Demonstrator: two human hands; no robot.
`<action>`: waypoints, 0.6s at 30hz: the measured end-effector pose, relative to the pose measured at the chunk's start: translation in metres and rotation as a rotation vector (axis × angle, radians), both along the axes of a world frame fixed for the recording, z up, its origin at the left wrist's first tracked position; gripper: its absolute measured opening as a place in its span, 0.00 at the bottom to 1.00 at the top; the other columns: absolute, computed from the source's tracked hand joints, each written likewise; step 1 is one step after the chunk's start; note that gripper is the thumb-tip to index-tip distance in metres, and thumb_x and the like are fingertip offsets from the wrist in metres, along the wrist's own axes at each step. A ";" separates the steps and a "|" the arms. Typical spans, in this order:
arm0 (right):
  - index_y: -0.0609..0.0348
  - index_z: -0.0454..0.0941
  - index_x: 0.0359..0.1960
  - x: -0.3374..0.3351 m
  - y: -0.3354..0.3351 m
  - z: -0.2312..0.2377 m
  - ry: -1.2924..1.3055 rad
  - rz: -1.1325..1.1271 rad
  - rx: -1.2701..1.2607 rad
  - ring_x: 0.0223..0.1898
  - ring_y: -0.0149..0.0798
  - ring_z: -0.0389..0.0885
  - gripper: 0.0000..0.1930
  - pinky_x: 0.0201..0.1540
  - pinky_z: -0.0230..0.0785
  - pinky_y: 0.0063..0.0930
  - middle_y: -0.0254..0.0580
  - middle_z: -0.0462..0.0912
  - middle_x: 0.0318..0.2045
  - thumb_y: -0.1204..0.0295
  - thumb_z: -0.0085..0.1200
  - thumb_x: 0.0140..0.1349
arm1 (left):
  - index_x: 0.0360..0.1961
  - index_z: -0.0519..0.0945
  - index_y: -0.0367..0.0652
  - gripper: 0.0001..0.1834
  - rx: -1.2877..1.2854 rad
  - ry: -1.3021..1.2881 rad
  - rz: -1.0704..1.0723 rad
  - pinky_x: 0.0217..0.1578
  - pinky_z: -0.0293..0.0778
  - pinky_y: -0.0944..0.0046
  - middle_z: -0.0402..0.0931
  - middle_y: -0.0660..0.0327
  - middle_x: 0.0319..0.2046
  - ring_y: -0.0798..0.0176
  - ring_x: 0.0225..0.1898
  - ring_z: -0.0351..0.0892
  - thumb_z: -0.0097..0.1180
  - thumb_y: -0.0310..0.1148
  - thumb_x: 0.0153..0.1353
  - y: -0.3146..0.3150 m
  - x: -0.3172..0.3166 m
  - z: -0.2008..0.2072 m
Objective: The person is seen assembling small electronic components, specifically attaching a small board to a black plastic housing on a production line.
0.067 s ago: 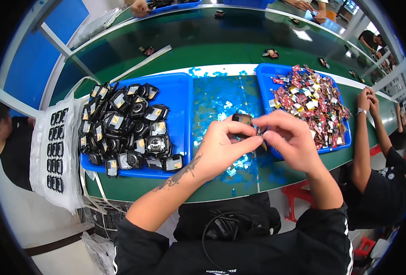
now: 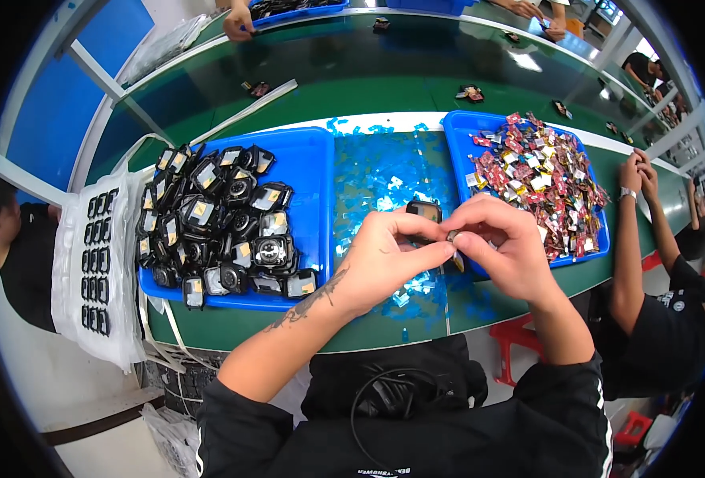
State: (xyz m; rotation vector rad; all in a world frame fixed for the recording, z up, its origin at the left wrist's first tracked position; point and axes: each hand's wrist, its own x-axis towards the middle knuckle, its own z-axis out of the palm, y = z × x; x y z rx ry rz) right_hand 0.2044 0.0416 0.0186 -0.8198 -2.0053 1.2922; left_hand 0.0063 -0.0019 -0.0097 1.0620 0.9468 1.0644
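Foremost, the person's left hand (image 2: pixel 392 253) and right hand (image 2: pixel 505 239) meet above the bench (image 2: pixel 352 338), between two blue trays. The left thumb and fingers are closed on a dark square device (image 2: pixel 424 210), whose glossy face shows beyond the index finger. The right thumb and index finger stand narrow, nearly tip to tip beside the left thumb; a narrow yellowish strip (image 2: pixel 459 261) shows just below them. Whether the right fingertips grip it cannot be told, as the fingers cover most of the spot.

The left tray (image 2: pixel 317 223) contains a loose heap of black, rounded-square cases (image 2: pixel 209 209), lying at many angles, some with a pale panel uppermost, others with a round back; a strip of tray floor is bare along the right side. The right tray (image 2: pixel 454 147) is heaped with small red, white and yellow pieces (image 2: pixel 537 187). Blue film scraps (image 2: pixel 380 171) are scattered on the bench between the trays. Left of the left tray, a white packing tray (image 2: pixel 66 267) holds dark cases in five rows.

Farther off, a dark green belt (image 2: pixel 344 68) carries separate small assemblies (image 2: pixel 470 93). Beyond it, a far blue tray (image 2: pixel 309 12) holds dark items too small to identify; a co-worker's hand (image 2: pixel 238 24) is beside it.
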 end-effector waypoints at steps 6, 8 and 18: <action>0.66 0.78 0.40 0.008 -0.012 0.000 0.238 -0.185 -0.107 0.37 0.28 0.80 0.08 0.41 0.75 0.21 0.39 0.80 0.37 0.82 0.58 0.58 | 0.57 0.75 0.34 0.18 0.172 0.077 0.154 0.47 0.74 0.69 0.75 0.55 0.49 0.69 0.47 0.76 0.51 0.23 0.66 0.000 0.004 0.003; 0.65 0.80 0.40 -0.003 -0.020 0.004 0.131 -0.245 -0.117 0.36 0.29 0.80 0.08 0.41 0.76 0.21 0.40 0.81 0.37 0.82 0.59 0.58 | 0.64 0.66 0.36 0.23 0.205 -0.118 0.164 0.53 0.72 0.65 0.71 0.54 0.54 0.65 0.52 0.74 0.43 0.22 0.68 -0.002 0.007 0.003; 0.62 0.83 0.36 -0.033 -0.015 0.010 -0.111 -0.369 0.437 0.21 0.29 0.73 0.08 0.22 0.64 0.22 0.39 0.83 0.28 0.82 0.61 0.54 | 0.66 0.58 0.30 0.26 0.177 -0.183 0.071 0.63 0.63 0.64 0.67 0.48 0.61 0.61 0.63 0.67 0.41 0.17 0.67 -0.005 0.011 0.004</action>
